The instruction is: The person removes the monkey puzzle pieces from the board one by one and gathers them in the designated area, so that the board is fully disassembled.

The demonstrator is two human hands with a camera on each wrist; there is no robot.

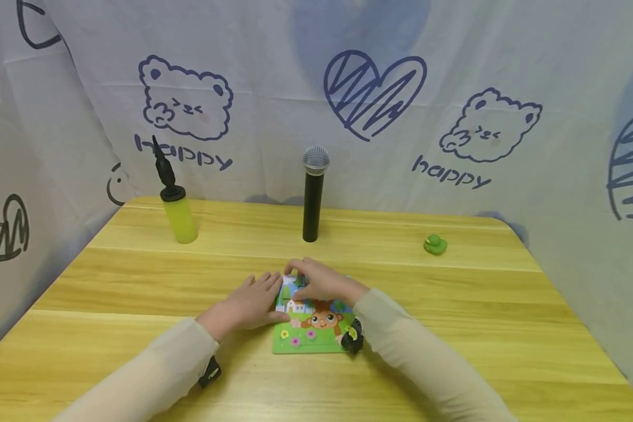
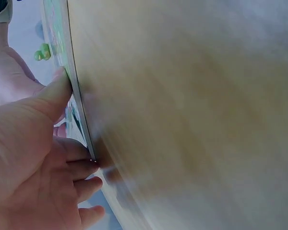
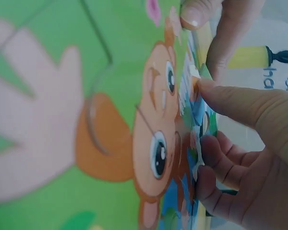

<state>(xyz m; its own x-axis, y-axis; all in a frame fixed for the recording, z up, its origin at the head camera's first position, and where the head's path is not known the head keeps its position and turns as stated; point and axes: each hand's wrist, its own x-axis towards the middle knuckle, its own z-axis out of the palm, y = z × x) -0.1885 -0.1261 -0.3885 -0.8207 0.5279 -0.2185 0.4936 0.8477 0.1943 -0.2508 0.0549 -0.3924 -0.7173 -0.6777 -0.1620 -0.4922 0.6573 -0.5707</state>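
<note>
A jigsaw puzzle (image 1: 313, 344) with a monkey, flowers and a small house lies flat on the table. My left hand (image 1: 249, 306) lies along its left side, fingers straight, with the thumb on the board and the fingertips at its edge (image 2: 78, 96). Over the puzzle's upper left part, my right hand (image 1: 324, 282) pinches a puzzle piece (image 3: 198, 108) between thumb and fingers. That piece stands slightly raised from the picture in the right wrist view, and much of it is hidden by the fingers. My right forearm covers the puzzle's upper right corner.
A black microphone (image 1: 312, 202) stands upright behind the puzzle. To the back left is a yellow hand pump (image 1: 180, 220) with a black nozzle; a small green toy (image 1: 435, 244) sits at the back right. A printed white cloth (image 1: 274, 105) hangs behind the wooden table (image 1: 485, 328).
</note>
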